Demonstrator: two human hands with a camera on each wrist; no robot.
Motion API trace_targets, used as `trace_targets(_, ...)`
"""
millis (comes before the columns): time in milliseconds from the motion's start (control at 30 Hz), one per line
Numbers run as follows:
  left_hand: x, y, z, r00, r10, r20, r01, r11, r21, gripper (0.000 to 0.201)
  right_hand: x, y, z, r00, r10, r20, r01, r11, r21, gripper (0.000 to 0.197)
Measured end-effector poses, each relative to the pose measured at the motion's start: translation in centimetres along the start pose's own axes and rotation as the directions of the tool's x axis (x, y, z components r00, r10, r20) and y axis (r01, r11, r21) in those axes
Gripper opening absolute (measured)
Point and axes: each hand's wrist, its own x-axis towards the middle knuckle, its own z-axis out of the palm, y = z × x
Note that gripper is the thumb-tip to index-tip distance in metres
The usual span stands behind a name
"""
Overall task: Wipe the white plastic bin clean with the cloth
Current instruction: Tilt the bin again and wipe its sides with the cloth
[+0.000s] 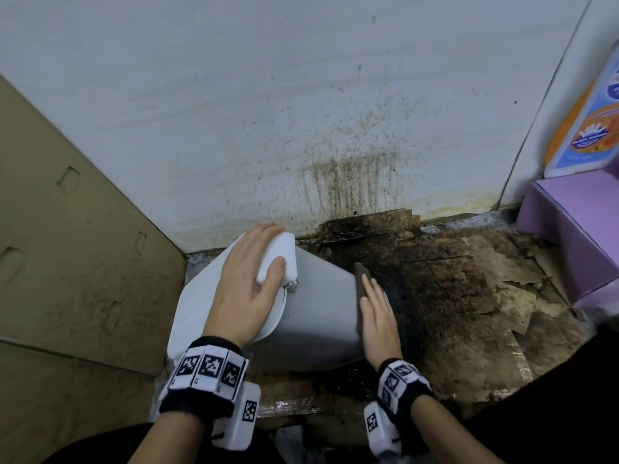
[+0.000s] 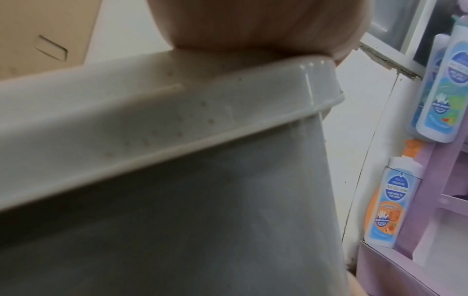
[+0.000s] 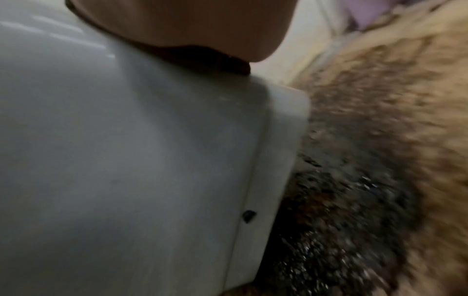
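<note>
The white plastic bin [image 1: 318,316] is tipped over toward the left on a dirty floor, its lid [image 1: 197,296] at the left end. My left hand [image 1: 248,279] grips the lid's far corner, fingers over the top edge and thumb on the near face. My right hand [image 1: 376,313] lies flat with straight fingers against the bin's right side and presses a dark brown cloth [image 1: 361,279] onto it. The left wrist view shows the lid rim [image 2: 152,120] with small brown specks. In the right wrist view the cloth [image 3: 202,58] shows under the palm [image 3: 190,26] on the bin wall [image 3: 126,160].
A cardboard box [image 1: 67,229] stands close on the left. Behind the bin, the white wall [image 1: 348,182] has dark streaks. Torn, blackened cardboard covers the floor [image 1: 469,296] to the right. Further right is a purple shelf [image 1: 576,222] with soap bottles [image 1: 589,122].
</note>
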Motion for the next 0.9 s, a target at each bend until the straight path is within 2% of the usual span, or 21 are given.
trace_targets(133, 0.1, 0.2, 0.2, 1.0, 0.002, 0.0, -0.002, 1.0, 0.004, 0.052, 0.8, 0.9, 0.0, 0.996, 0.087, 0.004, -0.087, 0.996, 0.01, 0.047)
trace_targets(200, 0.2, 0.2, 0.2, 1.0, -0.007, -0.001, 0.007, 1.0, 0.005, 0.054, 0.7, -0.8, 0.6, 0.997, 0.074, 0.006, -0.073, 0.996, -0.041, 0.048)
trace_targets(267, 0.3, 0.2, 0.3, 1.0, -0.005, -0.004, 0.005, 1.0, 0.013, 0.055, -0.2, -3.5, 1.4, 0.998, 0.047, -0.036, -0.047, 0.999, 0.005, 0.05)
trace_targets(367, 0.4, 0.4, 0.7, 1.0, 0.022, -0.021, -0.021, 0.999, 0.036, 0.055, -2.2, -8.6, 2.7, 0.994, -0.083, -0.074, 0.092, 0.988, 0.125, 0.056)
trace_targets(433, 0.4, 0.5, 0.9, 0.999, 0.032, -0.029, -0.03, 0.998, 0.047, 0.055, -3.8, -12.0, 3.2, 0.974, -0.215, -0.063, 0.223, 0.963, 0.155, 0.05)
trace_targets(500, 0.3, 0.4, 0.9, 0.999, 0.034, -0.032, -0.033, 0.998, 0.046, 0.055, -4.7, -13.9, 3.4, 0.955, -0.291, -0.053, 0.296, 0.941, 0.166, 0.045)
trace_targets(667, 0.1, 0.4, 0.7, 0.999, 0.037, -0.02, -0.036, 0.999, 0.036, 0.054, -4.1, -10.8, 2.6, 0.939, -0.341, -0.052, 0.342, 0.939, 0.019, 0.052)
trace_targets(733, 0.1, 0.3, 0.5, 0.999, 0.037, -0.02, -0.036, 0.999, 0.027, 0.052, -3.0, -7.5, 2.1, 0.961, -0.27, -0.062, 0.27, 0.963, -0.011, 0.054)
trace_targets(800, 0.0, 0.3, 0.3, 1.0, 0.028, -0.013, -0.028, 0.999, 0.018, 0.05, -1.9, -3.3, 1.2, 0.991, -0.118, -0.07, 0.119, 0.993, 0.013, 0.053)
trace_targets(900, -0.1, 0.4, 0.2, 1.0, 0.02, 0.002, -0.02, 1.0, 0.009, 0.05, -0.7, 1.5, -0.4, 0.994, 0.099, -0.047, -0.096, 0.994, 0.052, 0.046)
